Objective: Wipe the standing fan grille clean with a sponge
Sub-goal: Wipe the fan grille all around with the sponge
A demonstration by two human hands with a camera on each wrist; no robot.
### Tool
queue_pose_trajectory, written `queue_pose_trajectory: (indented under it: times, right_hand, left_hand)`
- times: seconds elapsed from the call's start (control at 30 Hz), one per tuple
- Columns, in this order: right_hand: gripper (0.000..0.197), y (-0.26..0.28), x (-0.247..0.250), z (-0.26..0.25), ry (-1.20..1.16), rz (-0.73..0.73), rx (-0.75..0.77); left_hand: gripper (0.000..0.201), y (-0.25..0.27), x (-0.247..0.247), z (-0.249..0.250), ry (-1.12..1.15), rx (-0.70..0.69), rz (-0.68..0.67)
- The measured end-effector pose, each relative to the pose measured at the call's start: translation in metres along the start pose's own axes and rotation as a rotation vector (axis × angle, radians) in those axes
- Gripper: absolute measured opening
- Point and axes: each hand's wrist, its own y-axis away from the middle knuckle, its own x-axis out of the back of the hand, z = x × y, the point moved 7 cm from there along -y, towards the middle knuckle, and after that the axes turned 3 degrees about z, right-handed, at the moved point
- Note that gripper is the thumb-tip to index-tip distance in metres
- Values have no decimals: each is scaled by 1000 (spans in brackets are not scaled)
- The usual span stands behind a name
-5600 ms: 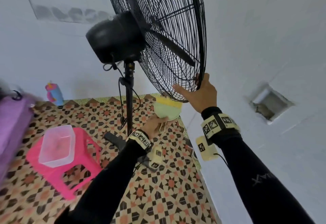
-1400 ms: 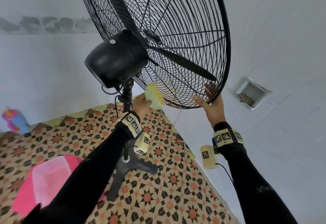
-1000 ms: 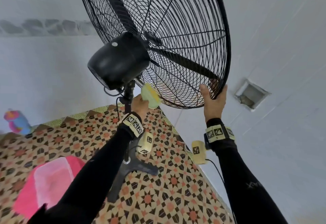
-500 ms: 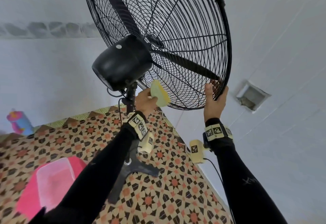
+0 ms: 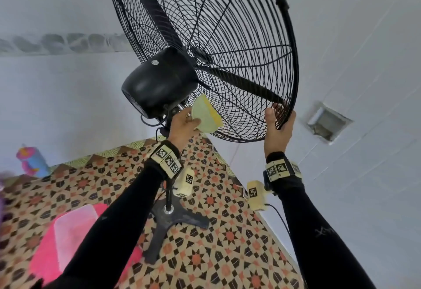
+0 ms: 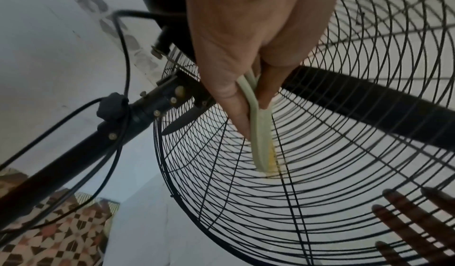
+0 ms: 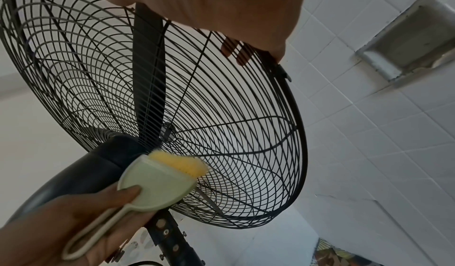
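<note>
At the far left of the head view a blue and pink bottle (image 5: 30,160) stands on the patterned floor (image 5: 216,254) against the white wall. Nearer, a pink stool (image 5: 45,263) carries a clear plastic tub (image 5: 73,231).

The fan's black pole (image 5: 168,194) rises from a three-legged base (image 5: 173,220) to the round black motor housing (image 5: 157,83). Just below and to the right of that housing the left hand (image 5: 182,127) pinches the sponge (image 5: 206,115), a pale green holder with a yellow pad and a looped handle. The thumb (image 7: 123,192) lies across the green back, and the other fingers curl round the loop (image 7: 83,237). The yellow pad (image 7: 179,163) touches the wires of the back grille (image 5: 227,49), close beside the motor. From the left wrist, the sponge shows edge-on (image 6: 261,137) between thumb and fingers, against the wires.

Further right, a black blade (image 5: 239,83) points down inside the cage. The right hand (image 5: 279,131) grips the grille's lower right rim (image 5: 293,97): the thumb (image 5: 270,117) rests upright on the near side, while the fingers (image 6: 403,217) hook over the rim and show through the wires. Right of the fan, a recessed niche (image 5: 328,122) sits in the tiled wall (image 5: 364,61).
</note>
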Motion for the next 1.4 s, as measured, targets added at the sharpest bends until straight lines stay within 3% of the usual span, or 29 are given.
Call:
queue_pose_trajectory:
  times: [0.2,0.37,0.5,0.67,0.77,1.03,1.13,1.2,1.4]
  right_hand:
    - [78,0,-3,-1,-14,-10,11]
    - [77,-1,1,2,-13,-7,4]
    - [79,1,-2,0,-22,5,7]
    - [78,-3,-1,2,-16,6,2]
    - [77,0,-1,3,-25,11,10]
    - [89,0,1,1,-29,-41,5]
    - [93,4,1,0,-21,-36,14]
    - [93,3,2,1,-4,-35,12]
    - [83,3,1,1,-11,-25,9]
  left_hand:
    - [62,-36,11,-31,-49,70,126]
    - [50,-4,2,-10,59,75,-13]
    - [56,-13,9,-15,62,119,50]
    - [51,-11,6,-17,85,74,-2]
    - [54,-25,11,-28,30,113,145]
    - [46,-15,11,-17,-194,-59,240]
    - [47,-30,16,-17,-265,-38,310]
    - [56,-47,14,-19,-265,-72,299]
    - [41,-10,9,9,-335,-189,211]
